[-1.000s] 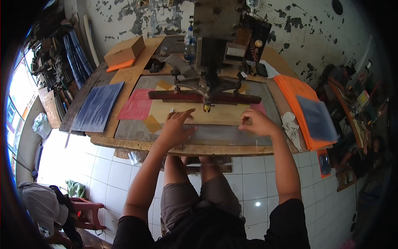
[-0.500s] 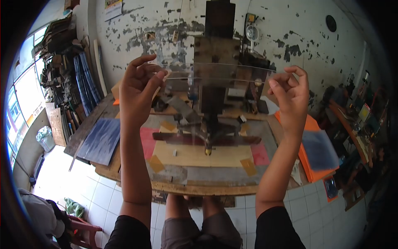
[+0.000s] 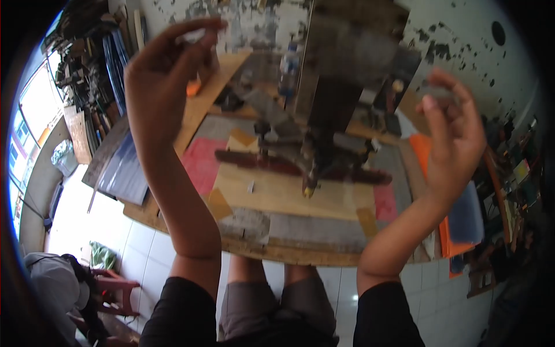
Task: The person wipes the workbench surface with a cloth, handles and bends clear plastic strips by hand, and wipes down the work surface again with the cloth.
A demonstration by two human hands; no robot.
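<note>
A clear plastic sheet (image 3: 352,63) is stretched between my hands, only faintly visible as a haze before the dark press column. My left hand (image 3: 167,75) is raised at the upper left, thumb and fingers pinched at the sheet's left side. On the right, my right hand (image 3: 454,124) pinches the other side; its fingertips are blurred. Below and beyond the hands is the press (image 3: 309,156), with a dark red crossbar. Under that bar lies a cream board (image 3: 277,194) with tan tape pieces at its corners.
Pink sheets (image 3: 202,165) flank the board on the wooden table (image 3: 289,254). Blue plastic sheets lie in a stack (image 3: 124,173) at the left and on an orange sheet (image 3: 445,231) at the right. A water bottle (image 3: 288,72) stands behind. Another person (image 3: 55,283) is at the lower left.
Both hands have risen and come nearer the camera, appearing farther apart. The view has tilted and shifted, and the plastic sheet's edges are harder to see.
</note>
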